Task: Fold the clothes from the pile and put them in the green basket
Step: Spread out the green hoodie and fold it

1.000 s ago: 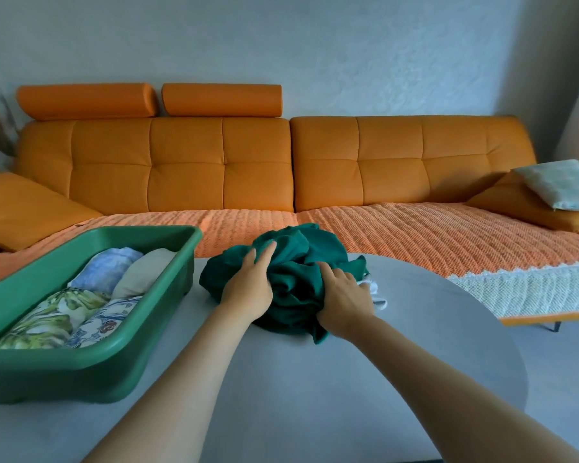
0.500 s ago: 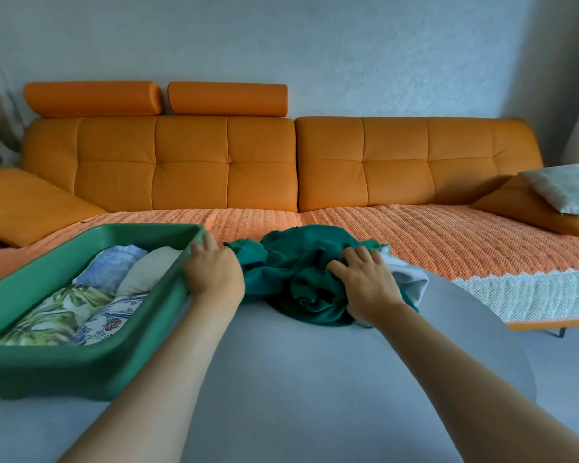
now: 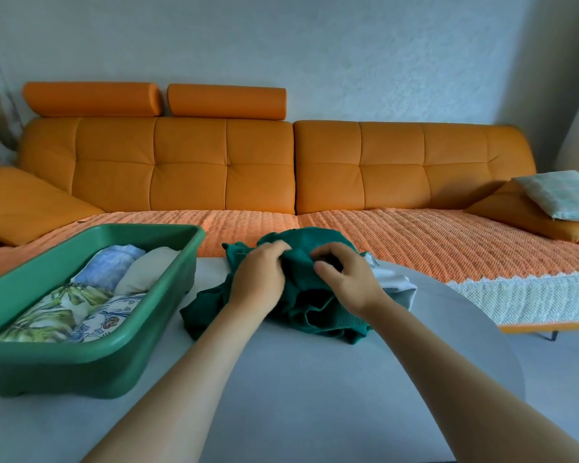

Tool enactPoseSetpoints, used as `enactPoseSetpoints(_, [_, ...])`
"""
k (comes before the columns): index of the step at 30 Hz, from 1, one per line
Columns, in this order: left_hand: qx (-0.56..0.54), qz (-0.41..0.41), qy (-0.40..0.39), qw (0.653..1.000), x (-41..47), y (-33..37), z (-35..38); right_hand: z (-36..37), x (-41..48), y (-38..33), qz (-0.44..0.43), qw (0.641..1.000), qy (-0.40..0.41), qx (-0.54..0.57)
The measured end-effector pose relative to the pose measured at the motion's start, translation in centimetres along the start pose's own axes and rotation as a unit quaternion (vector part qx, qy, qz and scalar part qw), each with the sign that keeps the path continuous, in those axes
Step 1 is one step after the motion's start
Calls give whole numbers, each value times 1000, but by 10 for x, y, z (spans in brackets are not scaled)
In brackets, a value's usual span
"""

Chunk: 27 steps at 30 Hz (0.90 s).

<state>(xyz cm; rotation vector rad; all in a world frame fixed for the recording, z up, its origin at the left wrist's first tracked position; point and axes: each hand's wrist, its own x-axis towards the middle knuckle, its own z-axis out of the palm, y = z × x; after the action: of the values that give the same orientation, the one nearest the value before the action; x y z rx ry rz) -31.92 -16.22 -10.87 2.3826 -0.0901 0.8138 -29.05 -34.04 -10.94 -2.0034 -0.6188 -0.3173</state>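
At frame centre, both hands (image 3: 310,279) are gripping the crumpled green garment (image 3: 301,305) on the bench (image 3: 298,396), seemingly seeking an edge to unfold.

A grey table (image 3: 298,396) with a rounded edge is shown; a green basket (image 3: 64,372) is set at its left edge, and a crumpled dark green garment (image 3: 328,322) is heaped beside a pale cloth (image 3: 398,285) near its far edge

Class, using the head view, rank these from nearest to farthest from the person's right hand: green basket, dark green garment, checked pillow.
1. dark green garment, held by the right hand.
2. green basket, to its left.
3. checked pillow, far right on the sofa.
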Motion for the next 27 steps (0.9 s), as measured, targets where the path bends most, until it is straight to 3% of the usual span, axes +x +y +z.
enactPoseSetpoints(2, [17,-46,73,996,3,-5,-16,-5,0,3,11,1000,3,-25])
enactPoseSetpoints(4, [50,-105,117,986,5,-11,-34,-9,2,14,28,983,23,-182])
enactPoseSetpoints(6, [121,-175,60,975,8,-21,-47,-11,3,21,77,948,10,-308])
enactPoseSetpoints(9, [296,-268,-126,908,2,-21,-52,-7,2,27,136,919,-85,-361])
enactPoseSetpoints(10, [333,-248,-155,897,0,-18,-49,-5,3,27,136,910,-113,-376])
enactPoseSetpoints(12, [309,-150,-134,929,-1,-11,-39,-2,5,27,119,896,-141,-404])
enactPoseSetpoints(14, [159,-98,-116,975,0,-1,-26,3,8,24,84,889,-144,-426])
enactPoseSetpoints(16, [79,-99,-172,977,-3,6,-11,13,9,22,46,881,-146,-447])
enactPoseSetpoints(19, [153,-72,-236,957,-14,-1,10,20,9,22,36,897,-140,-417])
enactPoseSetpoints(23, [121,-41,-160,979,-4,-18,5,7,13,28,110,953,-118,-258])
enactPoseSetpoints(27, [126,10,44,991,8,-19,-24,-5,16,32,95,969,-51,-223])
